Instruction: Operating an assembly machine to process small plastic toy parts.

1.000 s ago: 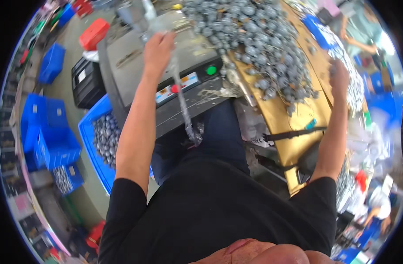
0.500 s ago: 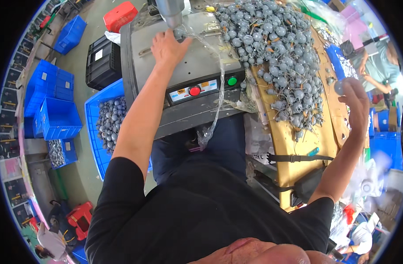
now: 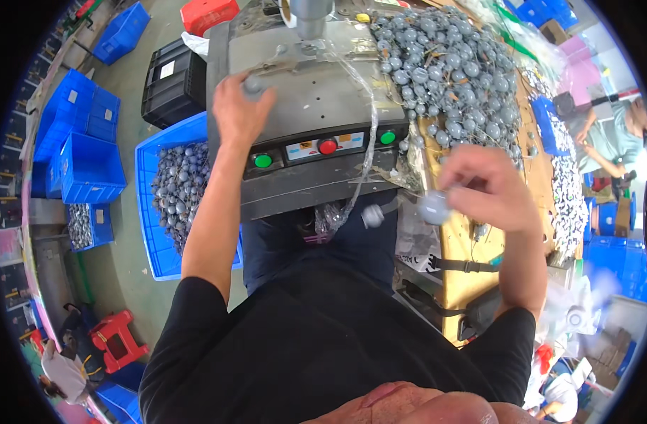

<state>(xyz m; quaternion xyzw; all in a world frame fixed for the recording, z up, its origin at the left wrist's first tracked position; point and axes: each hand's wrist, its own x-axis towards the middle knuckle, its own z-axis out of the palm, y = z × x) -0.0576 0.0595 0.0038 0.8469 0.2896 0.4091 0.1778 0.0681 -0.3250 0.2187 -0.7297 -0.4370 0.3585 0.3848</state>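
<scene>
My left hand (image 3: pixel 240 113) is over the left side of the grey metal machine top (image 3: pixel 302 92), its thumb and fingers closed around a small grey round piece (image 3: pixel 253 85). Blurred by motion, my right hand (image 3: pixel 497 187) is in front of the pile, pinching a larger-looking grey round piece (image 3: pixel 434 208). A pale blurred piece (image 3: pixel 371 216) hangs left of it, seemingly joined by a thin strand. Behind both, a heap of grey round pieces with thin wire leads (image 3: pixel 444 71) covers the bench. A metal cylinder (image 3: pixel 311 18) points down over the machine's far edge.
On the machine's front are a red button (image 3: pixel 327 146), a left green button (image 3: pixel 263 161) and a right green button (image 3: pixel 388 137). A clear plastic strip (image 3: pixel 371 134) hangs over the front. A blue crate (image 3: pixel 145 212) of grey pieces stands left, beside a black crate (image 3: pixel 169 85). Another person (image 3: pixel 610 141) works far right.
My left hand has drawn back from under the cylinder toward the near left, with a grey piece in it. My right hand has swung inward from the far right, carrying its grey piece.
</scene>
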